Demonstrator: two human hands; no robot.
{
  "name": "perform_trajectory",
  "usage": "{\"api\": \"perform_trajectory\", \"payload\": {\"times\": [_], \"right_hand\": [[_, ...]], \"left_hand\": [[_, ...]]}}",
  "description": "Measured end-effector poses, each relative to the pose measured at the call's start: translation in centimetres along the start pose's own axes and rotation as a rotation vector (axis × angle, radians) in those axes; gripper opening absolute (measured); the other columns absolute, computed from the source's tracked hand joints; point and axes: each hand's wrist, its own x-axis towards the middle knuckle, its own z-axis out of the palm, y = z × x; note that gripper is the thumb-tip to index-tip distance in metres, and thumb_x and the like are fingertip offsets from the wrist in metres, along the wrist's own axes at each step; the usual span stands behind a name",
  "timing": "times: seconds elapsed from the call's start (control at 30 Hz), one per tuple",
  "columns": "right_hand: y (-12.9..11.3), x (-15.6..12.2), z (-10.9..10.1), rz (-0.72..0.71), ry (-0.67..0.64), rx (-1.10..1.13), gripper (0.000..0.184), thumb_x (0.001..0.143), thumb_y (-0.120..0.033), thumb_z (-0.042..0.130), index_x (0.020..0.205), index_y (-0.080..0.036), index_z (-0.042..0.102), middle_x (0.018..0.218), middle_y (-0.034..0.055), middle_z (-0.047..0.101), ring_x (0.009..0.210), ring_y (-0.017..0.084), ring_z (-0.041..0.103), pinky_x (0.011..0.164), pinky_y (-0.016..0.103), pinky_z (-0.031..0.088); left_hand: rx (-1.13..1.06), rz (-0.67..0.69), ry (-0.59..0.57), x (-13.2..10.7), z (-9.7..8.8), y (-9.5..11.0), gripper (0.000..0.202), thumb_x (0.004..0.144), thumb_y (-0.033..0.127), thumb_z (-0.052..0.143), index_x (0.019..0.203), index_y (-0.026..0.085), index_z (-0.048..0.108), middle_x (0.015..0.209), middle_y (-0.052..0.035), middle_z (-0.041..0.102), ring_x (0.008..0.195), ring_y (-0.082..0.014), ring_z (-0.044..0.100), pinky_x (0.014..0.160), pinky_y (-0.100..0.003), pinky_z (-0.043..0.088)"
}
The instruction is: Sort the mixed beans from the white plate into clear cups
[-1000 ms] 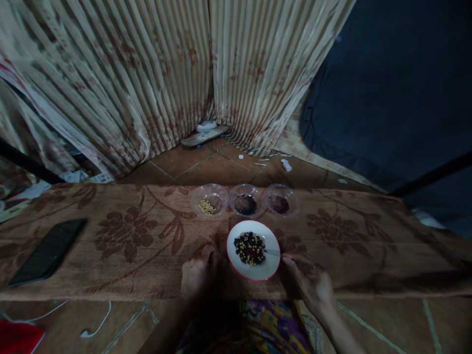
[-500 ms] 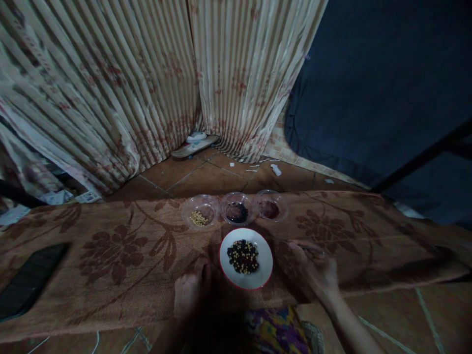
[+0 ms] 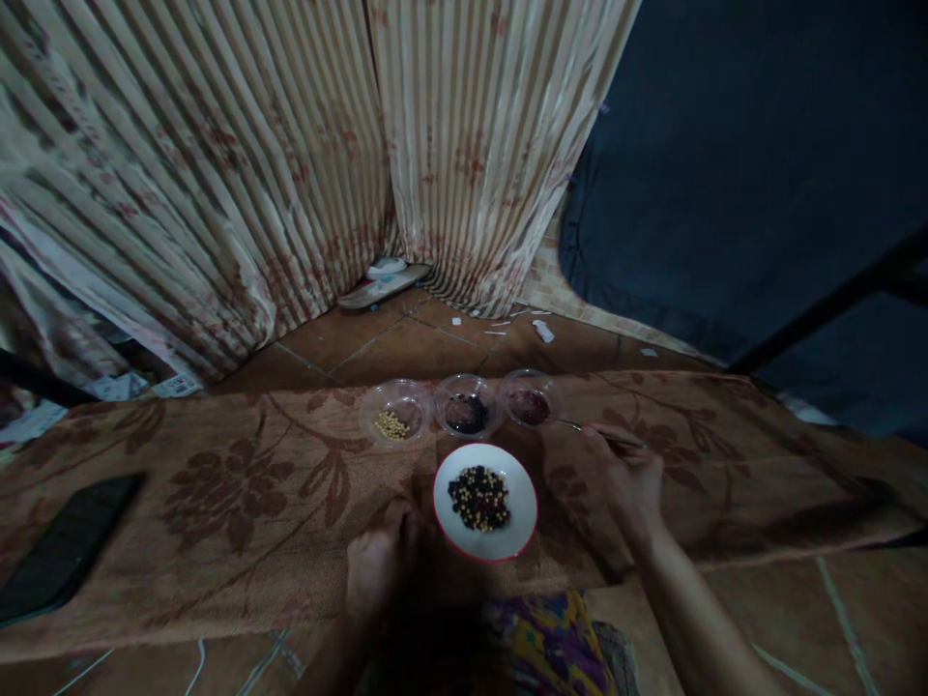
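Observation:
My right hand (image 3: 627, 474) is closed around a thin metal utensil (image 3: 613, 438); whether it is a spoon or tweezers I cannot tell. The utensil's tip reaches the right-hand clear plastic cup (image 3: 553, 387), where small dark red beans (image 3: 533, 407) lie. To its left, the middle cup (image 3: 444, 391) contains black beans (image 3: 471, 416) and the left cup (image 3: 369, 401) pale yellow beans (image 3: 391, 425). A white bowl with a red rim (image 3: 464, 548) in front of them contains mixed beans (image 3: 479, 499). Left of the bowl, my left hand (image 3: 377, 561) rests with its fingers curled in, nothing visible in them.
A brown flowered cloth (image 3: 290, 580) covers the narrow table. A dark phone (image 3: 69, 546) lies at the far left. Behind the table, a skateboard (image 3: 384, 287) and small white scraps (image 3: 542, 332) lie on the tiled floor, below striped curtains (image 3: 464, 145).
My right hand has moved up and away from me, bringing the utensil's tip from beside the bowl to the cup of red beans. My left hand has barely moved.

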Motion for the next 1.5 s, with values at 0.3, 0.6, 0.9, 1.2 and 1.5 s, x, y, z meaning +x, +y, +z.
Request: {"api": "perform_trajectory", "payload": {"times": [0.3,0.6,0.9,1.2,1.5], "right_hand": [[-0.4,-7.1,-3.6,0.128,-0.392,-0.146,0.025,0.073,-0.043,0.073,0.080,-0.019,0.075,0.086,0.0080,0.075,0.082,0.023,0.069,0.074,0.033,0.055],[-1.8,-7.6,-2.9,-0.003,-0.615,-0.334,0.031,0.085,-0.047,0.060,0.092,-0.021,0.075,0.096,0.0078,0.073,0.086,0.022,0.069,0.076,0.030,0.054],[-1.2,-8.7,-2.7,0.009,-0.571,-0.330,0.032,0.085,-0.050,0.059,0.088,-0.021,0.073,0.098,0.0087,0.072,0.090,0.023,0.068,0.078,0.033,0.054],[-1.2,-9.2,-2.6,-0.035,-0.614,-0.350,0.032,0.088,-0.048,0.057,0.095,-0.021,0.074,0.104,0.0089,0.071,0.095,0.024,0.067,0.084,0.035,0.053],[-0.6,-9.5,-2.6,-0.074,-0.548,-0.319,0.031,0.087,-0.048,0.057,0.090,-0.022,0.075,0.099,0.0089,0.073,0.086,0.023,0.069,0.073,0.031,0.056]], "left_hand": [[-0.037,-0.041,-0.040,0.0,-0.8,0.7,0.020,0.093,0.030,0.044,0.094,0.022,0.063,0.079,-0.0013,0.071,0.071,-0.0150,0.066,0.060,-0.024,0.036],[-0.036,-0.032,-0.013,-0.1,-0.3,0.5,0.021,0.093,0.031,0.044,0.092,0.023,0.062,0.081,-0.0021,0.070,0.073,-0.0157,0.065,0.061,-0.025,0.035],[-0.081,-0.018,-0.001,-0.1,-0.1,0.3,0.020,0.094,0.031,0.042,0.092,0.023,0.060,0.081,-0.0005,0.070,0.074,-0.0148,0.065,0.063,-0.024,0.035],[-0.071,-0.030,-0.036,-0.1,-0.7,0.6,0.020,0.093,0.032,0.043,0.093,0.023,0.062,0.082,-0.0016,0.071,0.074,-0.0148,0.064,0.061,-0.024,0.034],[-0.058,-0.039,-0.030,-0.1,-0.5,0.6,0.021,0.093,0.030,0.044,0.092,0.022,0.063,0.079,-0.0020,0.070,0.073,-0.0149,0.064,0.062,-0.024,0.035]]}}
